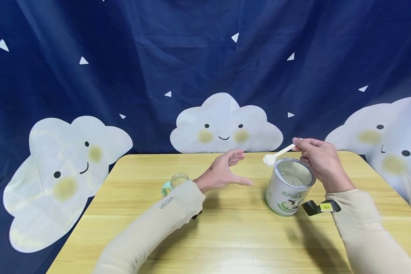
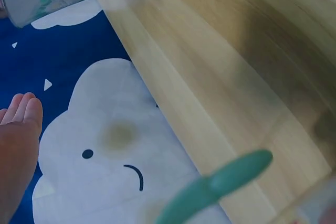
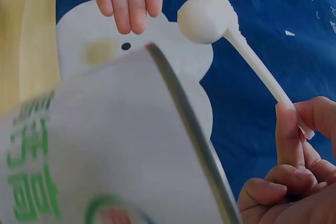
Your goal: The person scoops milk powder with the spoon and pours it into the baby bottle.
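My right hand (image 1: pixel 320 161) pinches the handle end of a white measuring scoop (image 1: pixel 270 159) between thumb and finger. White powder fills the scoop's bowl, seen heaped in the right wrist view (image 3: pixel 207 17). Just below stands an uncovered powder tin (image 1: pixel 289 188), white with green print and a metal rim. The left hand (image 1: pixel 222 171) reaches out above the table with thumb and fingers spread apart, touching nothing. Behind the left forearm is a clear glass cup (image 1: pixel 179 179) with a mint-green handle (image 2: pixel 220 182), partly hidden by the sleeve.
The wooden table (image 1: pixel 233 236) has rounded far corners. Behind it hangs a dark blue curtain (image 1: pixel 191 57) printed with smiling clouds and white triangles. A small black camera (image 1: pixel 322 207) is strapped to the right wrist, close beside the tin.
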`<state>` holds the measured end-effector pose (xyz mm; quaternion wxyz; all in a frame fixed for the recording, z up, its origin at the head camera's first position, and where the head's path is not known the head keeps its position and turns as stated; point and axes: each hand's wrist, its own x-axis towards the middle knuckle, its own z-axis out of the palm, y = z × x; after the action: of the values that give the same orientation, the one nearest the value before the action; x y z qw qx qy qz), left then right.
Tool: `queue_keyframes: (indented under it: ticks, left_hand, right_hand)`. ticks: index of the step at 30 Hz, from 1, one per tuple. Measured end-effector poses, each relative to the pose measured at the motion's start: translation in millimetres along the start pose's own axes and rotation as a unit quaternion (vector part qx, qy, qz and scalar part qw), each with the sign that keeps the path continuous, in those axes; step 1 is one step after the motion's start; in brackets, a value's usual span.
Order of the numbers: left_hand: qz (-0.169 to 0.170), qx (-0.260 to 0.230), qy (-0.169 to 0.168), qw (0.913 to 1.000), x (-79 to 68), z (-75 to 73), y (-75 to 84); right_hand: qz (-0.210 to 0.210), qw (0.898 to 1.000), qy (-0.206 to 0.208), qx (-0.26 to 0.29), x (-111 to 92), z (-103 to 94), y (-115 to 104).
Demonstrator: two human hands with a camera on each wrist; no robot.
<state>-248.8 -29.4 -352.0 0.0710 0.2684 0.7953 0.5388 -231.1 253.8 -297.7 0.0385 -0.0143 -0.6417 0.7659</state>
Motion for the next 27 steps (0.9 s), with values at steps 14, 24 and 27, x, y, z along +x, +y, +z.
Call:
queue_keyframes:
  ticks: [14, 24, 27]
  left_hand:
    - [-0.028, -0.007, 0.01, 0.9995, -17.6, -35.6, -3.4]
    - [-0.04, -0.019, 0.022, 0.9988, -37.2, -58.4, -9.2]
    - [-0.032, -0.017, 0.024, 0.9991, -42.6, -64.8, -11.6]
  right_hand:
    - [-0.005, 1.0, 0.002, -0.025, 2.5, 39.3, 5.4]
    - [-0.003, 0.999, -0.015, -0.031, 7.3, 67.1, 13.3]
    - [-0.004, 0.999, -0.014, -0.046, 8.4, 74.7, 15.7]
